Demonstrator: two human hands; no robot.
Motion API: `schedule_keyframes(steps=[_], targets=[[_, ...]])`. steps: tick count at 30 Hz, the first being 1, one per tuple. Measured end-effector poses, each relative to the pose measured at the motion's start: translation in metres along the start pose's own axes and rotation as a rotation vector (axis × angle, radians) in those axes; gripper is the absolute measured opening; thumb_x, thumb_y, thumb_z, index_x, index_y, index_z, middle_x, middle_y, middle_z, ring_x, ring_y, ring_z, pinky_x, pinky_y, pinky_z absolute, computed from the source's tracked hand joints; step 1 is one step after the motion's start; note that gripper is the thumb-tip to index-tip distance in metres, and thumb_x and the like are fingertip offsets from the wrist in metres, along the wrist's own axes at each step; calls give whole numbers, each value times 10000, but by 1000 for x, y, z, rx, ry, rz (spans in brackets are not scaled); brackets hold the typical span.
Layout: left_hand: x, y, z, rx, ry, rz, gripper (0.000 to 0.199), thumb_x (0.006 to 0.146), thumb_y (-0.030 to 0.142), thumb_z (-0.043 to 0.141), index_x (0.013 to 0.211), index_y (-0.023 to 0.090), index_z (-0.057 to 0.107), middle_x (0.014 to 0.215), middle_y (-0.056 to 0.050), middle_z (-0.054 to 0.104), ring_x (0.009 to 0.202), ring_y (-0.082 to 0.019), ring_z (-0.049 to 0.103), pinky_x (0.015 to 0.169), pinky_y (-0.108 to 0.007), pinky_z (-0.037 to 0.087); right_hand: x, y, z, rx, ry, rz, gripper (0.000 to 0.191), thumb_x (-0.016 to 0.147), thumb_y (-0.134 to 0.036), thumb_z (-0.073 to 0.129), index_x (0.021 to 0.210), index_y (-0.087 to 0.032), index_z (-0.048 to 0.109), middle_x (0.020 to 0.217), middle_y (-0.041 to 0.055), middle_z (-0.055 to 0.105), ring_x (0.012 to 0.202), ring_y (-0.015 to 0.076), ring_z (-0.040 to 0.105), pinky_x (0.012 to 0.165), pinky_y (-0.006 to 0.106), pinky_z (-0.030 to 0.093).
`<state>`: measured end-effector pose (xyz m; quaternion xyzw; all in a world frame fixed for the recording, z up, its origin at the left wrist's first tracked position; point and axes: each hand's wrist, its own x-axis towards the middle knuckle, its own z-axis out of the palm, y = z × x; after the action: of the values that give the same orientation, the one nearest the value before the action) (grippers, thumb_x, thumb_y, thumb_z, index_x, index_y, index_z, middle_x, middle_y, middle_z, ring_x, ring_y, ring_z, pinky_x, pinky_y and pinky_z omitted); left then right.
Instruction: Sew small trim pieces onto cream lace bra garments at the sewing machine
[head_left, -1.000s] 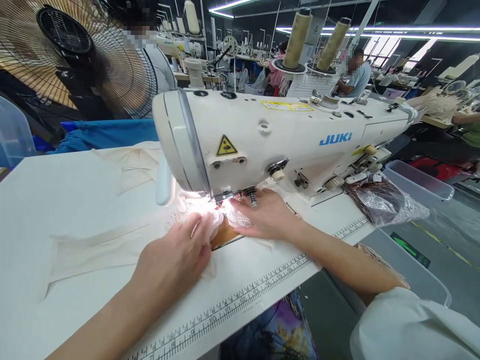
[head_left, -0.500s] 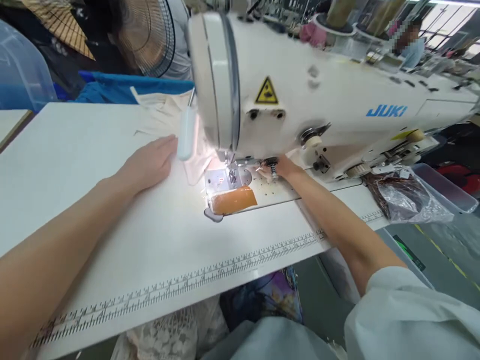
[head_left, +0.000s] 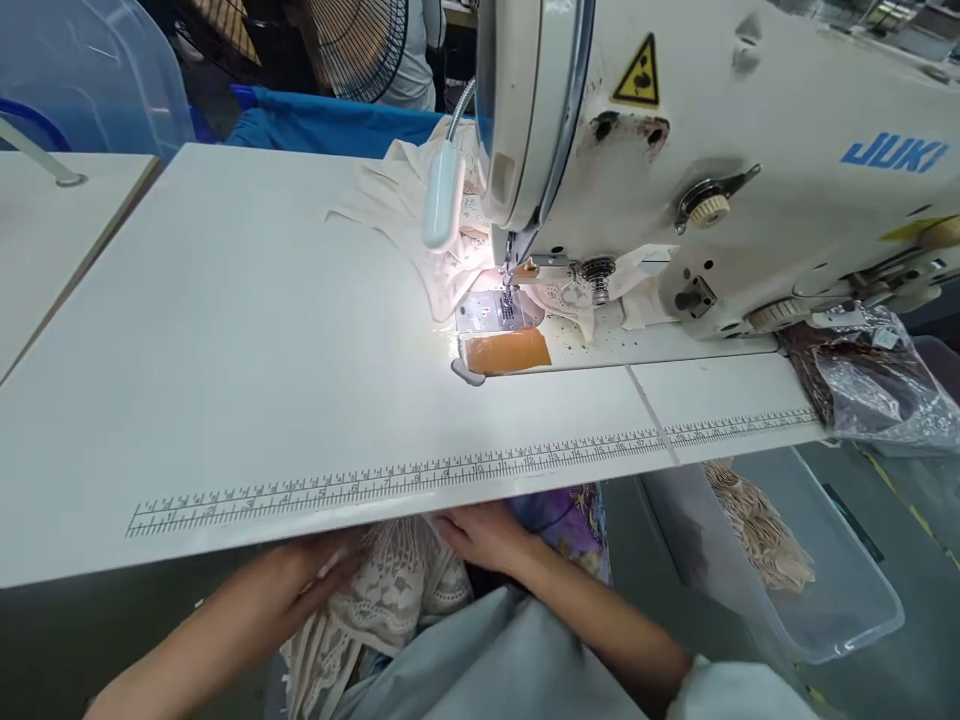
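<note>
White lace fabric (head_left: 409, 590) lies bunched across my lap, below the table's front edge. My left hand (head_left: 319, 575) is at its left side with fingers bent against the lace, their tips partly hidden. On the other side, my right hand (head_left: 484, 538) reaches under the table edge. Its thumb points at the lace, and the other fingers are hidden. Up on the table, a pale pink lace-trimmed cloth (head_left: 409, 215) lies around and behind the needle of the white sewing machine (head_left: 675, 120), with no hand on it.
A small lamp (head_left: 444, 195) lights the needle plate (head_left: 491, 311). Orange tape (head_left: 506, 351) and a printed ruler (head_left: 465, 470) mark the table (head_left: 247, 330). At right are a plastic bag (head_left: 892, 385) and a clear bin (head_left: 847, 610) holding beige fabric (head_left: 757, 530). A fan (head_left: 360, 45) stands behind.
Both hands have left the pink cloth and the machine bed and come down to the lace on my lap. The view has tilted downward, and the pink cloth stays at the needle.
</note>
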<state>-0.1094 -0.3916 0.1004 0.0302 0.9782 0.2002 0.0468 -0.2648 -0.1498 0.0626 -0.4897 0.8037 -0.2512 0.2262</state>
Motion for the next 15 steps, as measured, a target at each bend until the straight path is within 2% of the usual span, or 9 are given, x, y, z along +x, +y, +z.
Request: schedule_keyframes(steps=[2,4,7,11,13,15], targets=[[9,-12,10,-12,33,-63,402,1015,438,400,1296,326,664,1083,-40,781,928,-277,761,808,-346,625,28,9,27,-13,12,47,426,997,-354,522,1390,-206,594,1363,103,675,1131,260,675,945,393,552],[11,-18,21,-32,112,-107,414,1020,427,393,1334,296,630,1143,-68,766,1007,-299,747,844,-370,622,42,13,39,-46,3,23,448,996,-371,512,1401,-195,587,1373,119,668,1109,270,685,944,403,549],[3,-20,39,-58,170,-84,411,999,436,460,1345,279,616,1242,-86,731,1127,-309,709,875,-367,621,45,11,41,-100,-15,10,402,965,-364,521,1309,-194,643,1337,118,691,1078,275,696,917,396,553],[-4,-23,57,-26,241,-48,394,988,440,481,1306,277,647,1241,-93,728,1124,-318,708,897,-397,626,49,8,32,-64,-27,4,311,923,-391,583,1164,-227,690,1227,47,746,1018,240,712,861,326,560],[-7,-25,62,-34,271,-51,407,989,431,480,1342,284,619,1294,-96,703,1167,-323,687,946,-418,612,51,4,29,-121,15,-56,323,944,-395,551,1180,-212,676,1242,63,737,1062,241,698,871,327,558],[-12,-30,67,-37,289,-68,486,983,434,499,1447,292,523,1424,-100,623,1284,-335,615,1025,-445,574,51,-3,31,-242,86,-127,339,950,-352,519,1208,-178,655,1282,112,710,1137,268,667,893,367,557]])
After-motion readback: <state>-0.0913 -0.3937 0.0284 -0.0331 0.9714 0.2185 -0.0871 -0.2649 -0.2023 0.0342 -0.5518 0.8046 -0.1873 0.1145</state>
